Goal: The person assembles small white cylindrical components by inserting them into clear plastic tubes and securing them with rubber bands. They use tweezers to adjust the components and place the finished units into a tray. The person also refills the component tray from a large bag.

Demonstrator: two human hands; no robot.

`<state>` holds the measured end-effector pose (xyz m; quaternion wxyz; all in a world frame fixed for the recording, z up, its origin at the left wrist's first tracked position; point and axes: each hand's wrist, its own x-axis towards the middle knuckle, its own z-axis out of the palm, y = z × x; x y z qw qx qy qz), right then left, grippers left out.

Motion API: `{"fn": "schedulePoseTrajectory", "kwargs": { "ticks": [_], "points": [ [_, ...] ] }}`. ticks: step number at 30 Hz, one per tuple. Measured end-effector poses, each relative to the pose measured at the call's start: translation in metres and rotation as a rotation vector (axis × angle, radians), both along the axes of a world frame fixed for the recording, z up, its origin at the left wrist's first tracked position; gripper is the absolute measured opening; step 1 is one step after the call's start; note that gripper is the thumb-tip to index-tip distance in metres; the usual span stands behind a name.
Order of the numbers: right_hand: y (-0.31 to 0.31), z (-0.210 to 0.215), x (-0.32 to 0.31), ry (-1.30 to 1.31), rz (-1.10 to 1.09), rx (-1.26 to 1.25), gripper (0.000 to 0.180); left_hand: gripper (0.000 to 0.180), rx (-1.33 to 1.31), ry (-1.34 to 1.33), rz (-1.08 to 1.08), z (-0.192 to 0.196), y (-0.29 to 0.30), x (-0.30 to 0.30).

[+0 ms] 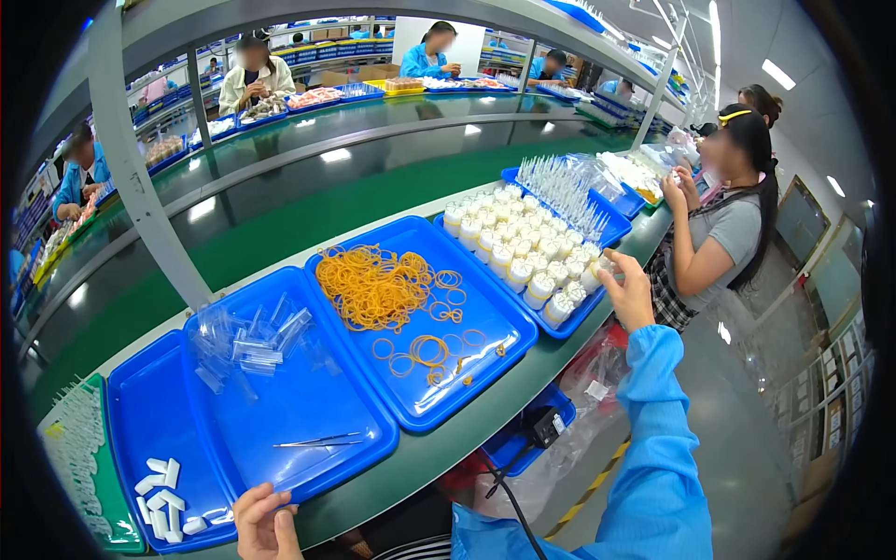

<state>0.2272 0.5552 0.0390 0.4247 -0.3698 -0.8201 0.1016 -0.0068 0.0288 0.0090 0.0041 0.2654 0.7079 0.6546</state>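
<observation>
My right hand (629, 289) reaches to the right end of a blue tray and has thumb and fingers round a white banded bundle (591, 276). Several rows of similar short white bundles (523, 245) stand upright in that tray. My left hand (266, 525) is at the front edge of a blue tray (308, 411), its fingers curled toward the thumb; whether something small is between them is hidden. In this tray lie clear plastic tubes or sleeves (266, 341) and metal tweezers (319, 441). Orange rubber bands (373, 285) are heaped in the tray between my hands.
White short pieces (161, 499) lie in the left tray, beside a green tray (117, 504) of clear parts. Thin clear pieces (560, 191) stand behind the bundles. A metal post (140, 177) rises behind the trays. A co-worker (714, 205) is at the right; others work across the conveyor.
</observation>
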Motion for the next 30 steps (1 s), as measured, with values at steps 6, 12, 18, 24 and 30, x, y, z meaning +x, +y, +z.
{"fn": "schedulePoseTrajectory", "kwargs": {
  "ticks": [6,12,18,24,30],
  "points": [
    [0.008,-0.009,0.004,-0.104,0.005,-0.034,0.037,0.02,0.029,-0.031,-0.013,-0.003,0.0,0.002],
    [0.011,-0.033,-0.009,-0.022,0.063,0.019,0.027,0.019,0.028,-0.022,-0.052,0.003,0.006,0.006],
    [0.007,0.0,-0.029,-0.165,-0.185,0.117,0.019,0.018,0.024,-0.029,-0.045,0.0,0.005,0.005],
    [0.035,-0.017,-0.039,-0.057,-0.036,-0.053,0.017,0.017,0.028,-0.04,-0.048,0.003,0.009,0.008],
    [0.022,-0.012,-0.025,-0.048,-0.073,0.106,0.02,0.017,0.034,-0.044,-0.043,-0.002,0.005,0.006]
  ]
}}
